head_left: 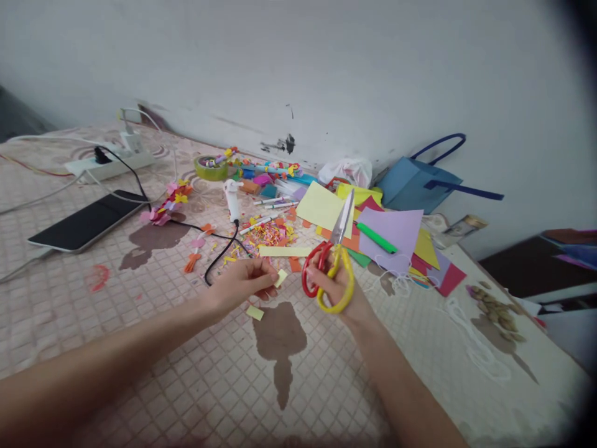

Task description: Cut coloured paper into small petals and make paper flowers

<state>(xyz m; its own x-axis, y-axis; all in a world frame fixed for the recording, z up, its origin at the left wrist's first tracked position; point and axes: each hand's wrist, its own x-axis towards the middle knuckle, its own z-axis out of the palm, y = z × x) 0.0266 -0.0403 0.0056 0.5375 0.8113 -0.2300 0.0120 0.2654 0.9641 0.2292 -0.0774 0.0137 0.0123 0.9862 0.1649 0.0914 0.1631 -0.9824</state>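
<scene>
Between the fingertips of my left hand point(247, 283) is a small pale yellow paper piece point(280, 278). Another pale yellow piece point(255, 312) lies on the table just below that hand. My right hand point(342, 298) is closed around scissors point(342, 221) with one red and one yellow handle; their blades point up and away, seemingly together. A longer pale yellow paper strip point(285, 251) lies beyond my hands, near a heap of colourful paper scraps point(270, 235).
A white glue gun point(232, 200) stands behind the scraps, its black cord looping forward. Coloured paper sheets point(392, 233) and a green cutter point(377, 238) lie right. At left are a tablet point(88, 221) and a power strip point(109, 163). A blue bag point(415, 183) leans on the wall.
</scene>
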